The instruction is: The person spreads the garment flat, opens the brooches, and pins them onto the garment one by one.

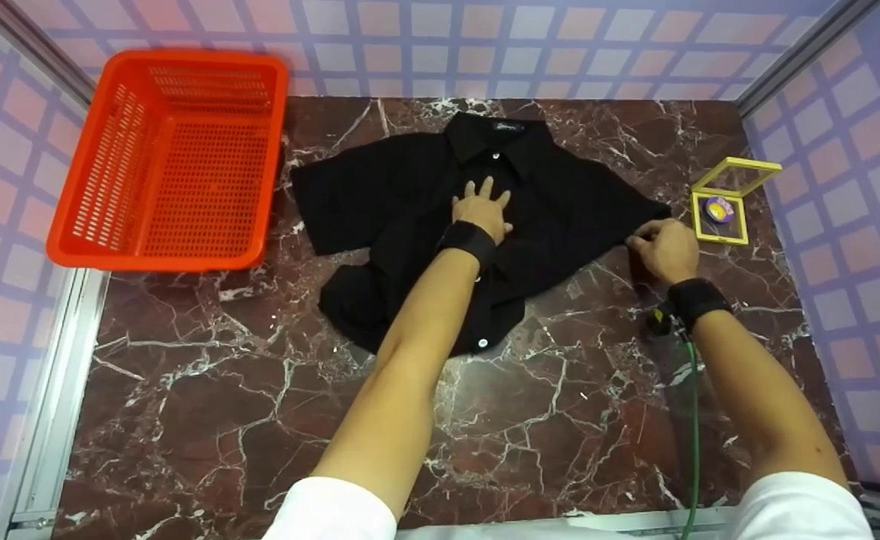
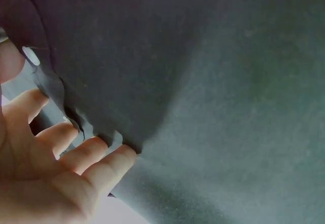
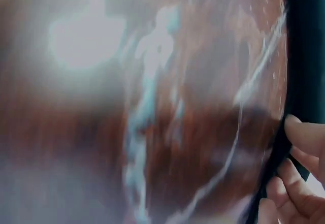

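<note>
A black short-sleeved shirt [image 1: 402, 195] lies spread on the dark red marble table [image 1: 259, 405], collar toward the far edge. My left hand [image 1: 482, 210] lies flat on the shirt's chest beside the button line, fingers straight and spread. In the left wrist view the fingers [image 2: 76, 153] press on the dark cloth [image 2: 228, 107]. My right hand [image 1: 665, 247] pinches the hem of the shirt's right sleeve [image 1: 627, 206]. The right wrist view shows its fingertips [image 3: 299, 137] curled round the black sleeve edge [image 3: 304, 56] above the marble.
An orange plastic basket [image 1: 173, 157] stands at the far left, overhanging the table's edge. A small yellow open box [image 1: 725, 202] with a purple item inside sits at the far right. Checked walls close the table in on three sides. A green cable [image 1: 693, 420] hangs from my right wrist.
</note>
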The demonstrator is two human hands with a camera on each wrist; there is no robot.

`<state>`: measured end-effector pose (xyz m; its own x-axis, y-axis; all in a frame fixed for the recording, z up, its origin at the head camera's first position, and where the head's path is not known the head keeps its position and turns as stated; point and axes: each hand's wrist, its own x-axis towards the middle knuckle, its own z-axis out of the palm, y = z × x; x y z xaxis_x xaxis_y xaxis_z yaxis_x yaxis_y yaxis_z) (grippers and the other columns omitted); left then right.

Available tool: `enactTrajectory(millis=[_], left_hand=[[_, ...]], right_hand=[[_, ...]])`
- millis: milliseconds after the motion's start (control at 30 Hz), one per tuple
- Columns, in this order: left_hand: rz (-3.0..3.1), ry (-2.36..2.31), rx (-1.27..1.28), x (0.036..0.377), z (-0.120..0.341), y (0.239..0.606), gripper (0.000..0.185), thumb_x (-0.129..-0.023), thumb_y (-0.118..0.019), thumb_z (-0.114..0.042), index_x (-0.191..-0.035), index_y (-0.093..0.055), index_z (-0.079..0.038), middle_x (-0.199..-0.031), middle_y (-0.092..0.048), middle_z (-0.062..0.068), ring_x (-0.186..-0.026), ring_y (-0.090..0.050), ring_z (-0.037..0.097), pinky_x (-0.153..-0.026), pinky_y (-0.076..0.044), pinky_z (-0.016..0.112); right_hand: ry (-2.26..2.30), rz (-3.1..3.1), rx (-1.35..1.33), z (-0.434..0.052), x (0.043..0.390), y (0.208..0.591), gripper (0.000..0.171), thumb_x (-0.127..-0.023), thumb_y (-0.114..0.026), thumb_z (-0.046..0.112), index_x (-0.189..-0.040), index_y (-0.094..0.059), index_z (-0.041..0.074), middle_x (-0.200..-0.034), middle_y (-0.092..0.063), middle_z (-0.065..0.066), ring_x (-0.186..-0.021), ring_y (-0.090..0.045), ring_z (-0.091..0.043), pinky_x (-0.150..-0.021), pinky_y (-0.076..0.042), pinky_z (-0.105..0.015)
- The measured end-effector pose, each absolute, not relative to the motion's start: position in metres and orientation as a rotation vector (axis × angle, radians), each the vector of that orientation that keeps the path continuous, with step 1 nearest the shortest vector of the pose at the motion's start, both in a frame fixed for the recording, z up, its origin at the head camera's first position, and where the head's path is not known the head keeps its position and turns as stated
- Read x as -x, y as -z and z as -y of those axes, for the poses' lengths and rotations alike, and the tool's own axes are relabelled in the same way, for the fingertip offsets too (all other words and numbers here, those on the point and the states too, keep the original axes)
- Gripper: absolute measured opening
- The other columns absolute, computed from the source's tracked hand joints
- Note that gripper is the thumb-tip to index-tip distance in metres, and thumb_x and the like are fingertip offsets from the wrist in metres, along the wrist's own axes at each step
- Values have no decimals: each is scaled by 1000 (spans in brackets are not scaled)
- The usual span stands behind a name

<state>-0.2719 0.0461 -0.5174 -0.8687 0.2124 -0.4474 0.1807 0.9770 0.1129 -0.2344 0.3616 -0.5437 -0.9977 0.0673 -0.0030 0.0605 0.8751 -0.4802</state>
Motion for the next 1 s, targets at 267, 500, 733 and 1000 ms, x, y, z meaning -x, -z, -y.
enactTrajectory(millis=[267, 500, 733, 1000], left_hand=[[-2648, -108, -282, 276, -45, 519, 68, -102, -46, -53, -161, -20, -34, -170, -5, 3, -154, -9, 33, -120, -24, 51], [-2632, -84, -285, 279, -50, 521, 68, -102, -45, -53, -162, -18, -35, -170, -3, 2, -154, -8, 32, -120, -24, 51], [-2656, -122, -288, 280, -51, 522, 68, -101, -48, -52, -161, -21, -34, -169, -6, 3, -154, -10, 33, -119, -25, 52], [-2668, -91, -273, 275, -46, 519, 67, -102, -47, -52, -161, -20, -34, -169, -6, 3, -154, -11, 33, -119, -25, 52]], right_hand=[[-612, 3042, -215, -388, 233, 538, 12, -88, -74, 7, -92, -74, -4, -97, -71, -25, -90, -65, -48, -81, -48, -59], [-412, 3122, -275, -409, 232, 528, 10, -86, -74, 4, -91, -73, -5, -99, -69, -27, -91, -63, -51, -79, -48, -63], [-370, 3277, -360, -423, 233, 515, 7, -83, -75, 6, -86, -75, -1, -96, -68, -30, -85, -63, -53, -75, -50, -65], [-95, 3149, -326, -407, 233, 512, 16, -74, -67, -2, -88, -73, -4, -87, -66, -34, -77, -62, -55, -67, -48, -66]])
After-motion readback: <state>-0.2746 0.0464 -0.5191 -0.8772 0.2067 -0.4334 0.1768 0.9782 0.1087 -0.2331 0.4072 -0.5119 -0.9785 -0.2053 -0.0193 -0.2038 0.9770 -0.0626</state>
